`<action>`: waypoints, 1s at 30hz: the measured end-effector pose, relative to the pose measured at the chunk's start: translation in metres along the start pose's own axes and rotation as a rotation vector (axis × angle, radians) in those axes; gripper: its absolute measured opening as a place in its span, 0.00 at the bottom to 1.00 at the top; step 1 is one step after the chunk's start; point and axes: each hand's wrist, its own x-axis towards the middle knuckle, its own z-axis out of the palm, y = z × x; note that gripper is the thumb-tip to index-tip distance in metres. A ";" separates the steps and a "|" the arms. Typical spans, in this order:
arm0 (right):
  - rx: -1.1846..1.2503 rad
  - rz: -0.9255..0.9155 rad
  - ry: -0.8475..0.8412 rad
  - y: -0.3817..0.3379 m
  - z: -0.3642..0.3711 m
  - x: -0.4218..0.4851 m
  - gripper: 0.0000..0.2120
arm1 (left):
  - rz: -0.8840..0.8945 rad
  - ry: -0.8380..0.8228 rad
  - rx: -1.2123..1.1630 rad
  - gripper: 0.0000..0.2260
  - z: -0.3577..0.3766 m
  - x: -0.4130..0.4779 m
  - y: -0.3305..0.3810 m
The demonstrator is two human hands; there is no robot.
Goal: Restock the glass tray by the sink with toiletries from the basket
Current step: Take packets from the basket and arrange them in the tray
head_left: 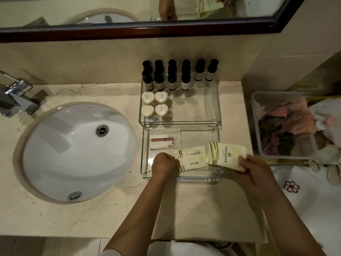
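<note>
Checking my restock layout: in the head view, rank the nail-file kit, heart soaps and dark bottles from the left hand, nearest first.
1. Nail-file kit, in the near tray, just beyond the left hand.
2. Heart soaps, far tray, front left.
3. Dark bottles, far tray's back.

Clear glossy glass tray [184,179], polished veined marble counter [73,218], glossy white ceramic sink [64,154], shiny chrome tap [16,95]. Matt cream paper on the large sachet [227,155] and small sachet [191,163]; a frosted plastic bin [256,126] of fluffy cloths [287,130]; a dark lacquered wood mirror frame [129,32].
</note>
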 end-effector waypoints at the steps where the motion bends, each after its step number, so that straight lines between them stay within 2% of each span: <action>1: 0.030 -0.001 0.006 0.001 -0.002 0.000 0.06 | -0.005 -0.003 -0.015 0.13 0.001 0.000 0.000; 2: 0.059 0.005 0.008 0.002 -0.003 0.000 0.07 | -0.009 -0.005 -0.033 0.14 0.001 0.000 0.001; 5: 0.124 0.045 0.029 0.008 -0.003 -0.001 0.27 | -0.031 -0.052 -0.083 0.15 0.005 -0.001 0.006; 7: 0.132 0.058 0.032 0.011 -0.001 -0.002 0.31 | -0.047 -0.094 -0.115 0.12 0.010 -0.003 0.011; 9: 0.148 0.047 0.030 0.014 -0.001 -0.002 0.39 | -0.044 -0.121 -0.150 0.13 0.014 -0.004 0.016; 13: 0.205 -0.011 0.039 0.014 -0.010 0.001 0.48 | -0.038 -0.135 -0.253 0.13 0.016 -0.005 0.024; 16: 0.221 -0.045 0.052 0.011 -0.019 0.002 0.48 | -0.005 -0.165 -0.371 0.12 0.012 -0.014 0.031; 20: 0.222 -0.092 0.055 0.007 -0.025 -0.002 0.48 | 0.245 -0.154 -0.315 0.12 0.003 -0.025 0.033; 22: 0.235 -0.102 0.064 0.004 -0.024 -0.004 0.44 | 0.308 -0.185 -0.287 0.14 -0.004 -0.029 0.028; 24: 0.228 -0.094 0.077 0.004 -0.023 -0.006 0.35 | 0.275 -0.220 -0.318 0.18 -0.008 -0.032 0.022; 27: 0.227 -0.067 0.065 0.008 -0.020 -0.006 0.26 | 0.220 -0.205 -0.374 0.17 -0.011 -0.032 0.011; 28: 0.220 -0.056 0.057 0.009 -0.018 -0.007 0.24 | 0.210 -0.193 -0.386 0.16 -0.010 -0.031 0.008; 30: 0.195 -0.041 0.061 0.011 -0.015 -0.008 0.29 | 0.182 -0.160 -0.422 0.13 -0.009 -0.028 0.005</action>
